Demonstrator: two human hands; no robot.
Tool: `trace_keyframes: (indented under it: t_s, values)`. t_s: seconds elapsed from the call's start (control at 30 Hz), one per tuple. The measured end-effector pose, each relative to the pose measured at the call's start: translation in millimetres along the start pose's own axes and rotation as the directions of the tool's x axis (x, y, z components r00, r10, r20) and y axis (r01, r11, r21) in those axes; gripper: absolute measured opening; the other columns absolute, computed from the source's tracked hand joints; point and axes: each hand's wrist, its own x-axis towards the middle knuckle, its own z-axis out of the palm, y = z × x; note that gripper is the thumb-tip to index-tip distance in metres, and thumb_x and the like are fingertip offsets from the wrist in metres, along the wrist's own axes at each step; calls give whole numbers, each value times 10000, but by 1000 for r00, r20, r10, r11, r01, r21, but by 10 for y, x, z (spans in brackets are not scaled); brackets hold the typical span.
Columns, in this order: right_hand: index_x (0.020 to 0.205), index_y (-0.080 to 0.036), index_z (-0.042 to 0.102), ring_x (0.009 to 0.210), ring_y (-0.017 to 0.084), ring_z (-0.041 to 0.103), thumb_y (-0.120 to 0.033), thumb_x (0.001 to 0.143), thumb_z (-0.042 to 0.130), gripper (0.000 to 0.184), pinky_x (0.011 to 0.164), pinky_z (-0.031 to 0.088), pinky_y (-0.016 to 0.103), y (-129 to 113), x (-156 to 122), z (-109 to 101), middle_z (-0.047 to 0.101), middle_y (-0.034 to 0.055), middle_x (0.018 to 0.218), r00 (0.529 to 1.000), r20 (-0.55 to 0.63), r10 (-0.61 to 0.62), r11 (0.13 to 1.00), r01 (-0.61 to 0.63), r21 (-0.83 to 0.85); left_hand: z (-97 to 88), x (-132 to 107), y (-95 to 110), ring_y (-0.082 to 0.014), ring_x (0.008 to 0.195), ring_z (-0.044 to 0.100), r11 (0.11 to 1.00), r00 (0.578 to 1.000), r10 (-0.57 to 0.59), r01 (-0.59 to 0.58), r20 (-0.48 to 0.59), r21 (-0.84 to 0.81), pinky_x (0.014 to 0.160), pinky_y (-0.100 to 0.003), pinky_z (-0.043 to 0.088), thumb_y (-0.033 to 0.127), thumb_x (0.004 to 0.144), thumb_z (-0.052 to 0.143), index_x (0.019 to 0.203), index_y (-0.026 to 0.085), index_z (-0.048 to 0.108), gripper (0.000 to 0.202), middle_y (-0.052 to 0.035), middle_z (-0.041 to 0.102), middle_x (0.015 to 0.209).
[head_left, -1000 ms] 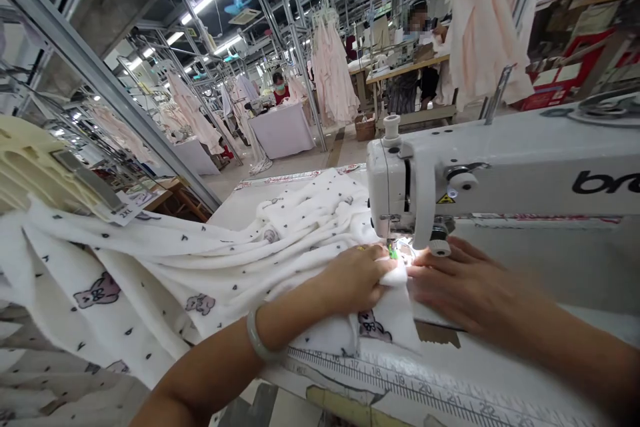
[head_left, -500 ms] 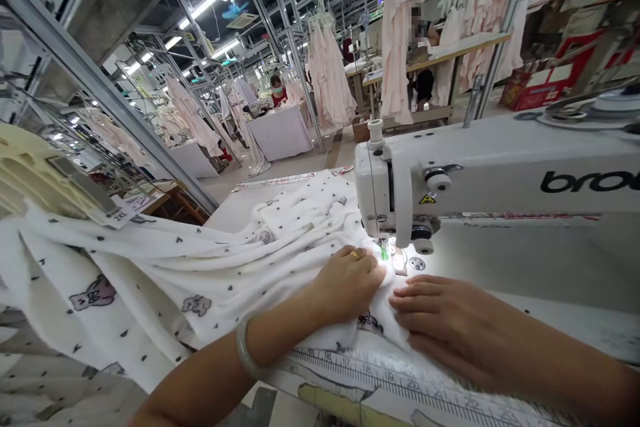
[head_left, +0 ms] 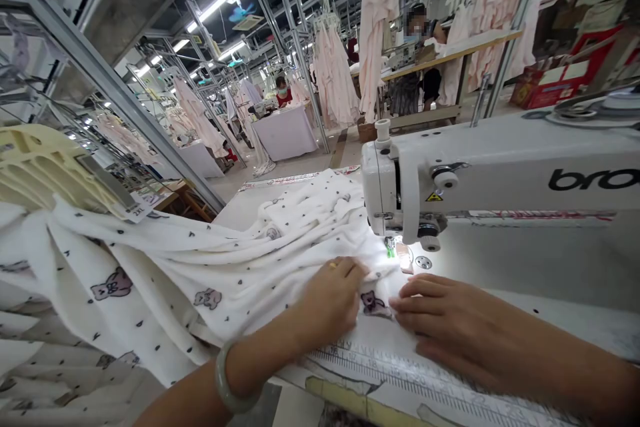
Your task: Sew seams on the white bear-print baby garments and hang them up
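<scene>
**Bear-print plush fabric lies beside the needle of a lit sewing machine, both hands at its near edge**

The white bear-print plush fabric [head_left: 300,233] is spread in loose folds over the worktable [head_left: 525,267], its right edge reaching the area of the green presser foot [head_left: 390,249]; whether any of it sits under the foot cannot be told. Leftward it runs up to a pale yellow plastic clamp-like piece [head_left: 45,173], where a small tag [head_left: 140,211] hangs.

The left hand [head_left: 333,297] rests on the cloth with its fingers curled down together; the thumb is hidden, so whether it pinches the fabric cannot be told. It wears a ring [head_left: 334,265], and a pale bangle [head_left: 221,377] circles the wrist. The right hand [head_left: 440,313] lies palm down, fingers side by side and nearly straight, fingertips at the cloth's edge near a printed bear. Its thumb is out of sight too, so a pinch there cannot be judged.

A round metal plate [head_left: 424,262] is set in the surface beyond the right fingers, and a printed ruler strip [head_left: 400,377] runs along the near edge. Over the right side stands the white sewing machine [head_left: 500,160], a yellow warning label [head_left: 434,197] on its head.

Farther back, pink garments [head_left: 335,77] hang near two seated co-workers [head_left: 283,95].
</scene>
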Motion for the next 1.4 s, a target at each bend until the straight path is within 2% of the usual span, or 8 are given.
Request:
trace_keyframes:
  t_s: [0.13,0.3,0.43,0.6,0.77,0.87,1.0,1.4]
  values:
    - [999,-237,736,987,269,688,-249,1042,557,184,896,563,416,-19,31,-71,757,79,976,1000,6,27,998,-27,60,-124,143,-172,-224,990,683,982,993,-108,100,-38,-158,896,-369,575,107,1007,445,1094,181,670,253,-78,721,1061]
    - [1064,-231,718,939,243,677,-247,1046,565,155,825,548,378,-6,45,-103,744,67,964,999,33,31,998,-33,59,-111,297,19,-211,947,618,977,990,-122,106,-77,-185,905,-362,543,240,1094,378,920,187,576,269,-76,658,996]
    - [1113,-239,721,941,238,671,-222,1033,579,163,831,534,375,12,26,-77,745,63,1003,1000,19,19,998,-20,58,36,265,130,-246,966,616,995,998,-52,54,33,-87,910,-411,551,339,1024,547,1043,176,551,164,-95,641,1039]
    - [1045,-236,734,974,262,671,-241,1045,545,189,866,543,414,-4,24,-92,750,68,981,1000,28,14,998,-15,66,-15,152,20,-295,1125,620,973,968,212,-222,131,65,978,-438,546,167,851,587,1333,164,521,487,-155,597,1338]
    - [956,-243,738,959,258,666,-283,1062,521,245,839,562,402,-36,35,-121,749,64,954,997,59,39,998,-42,52,-75,156,-34,-274,1130,639,947,966,248,-257,71,192,1024,-418,529,113,901,520,1005,158,638,163,-139,670,1246]
    - [1032,-245,749,957,263,675,-280,1054,535,218,826,567,397,-34,36,-124,756,65,949,999,26,23,998,-25,63,-52,211,5,-281,1208,616,914,927,370,-376,65,151,1128,-435,467,215,940,557,996,146,632,116,-158,672,1271]
    - [1066,-239,744,953,267,683,-249,1045,538,207,806,567,390,-19,36,-121,758,73,947,999,35,-4,999,2,54,55,261,60,-252,962,656,941,945,296,-313,139,126,976,-405,535,268,930,590,1040,127,627,182,-109,705,998]
    - [1208,-208,739,1184,282,668,-297,1028,588,251,956,576,394,-8,1,-73,765,100,1189,992,98,82,997,-81,-15,258,348,-181,-259,1158,618,938,942,327,-333,76,101,1030,-400,502,147,983,536,1334,161,636,365,-117,663,1280]
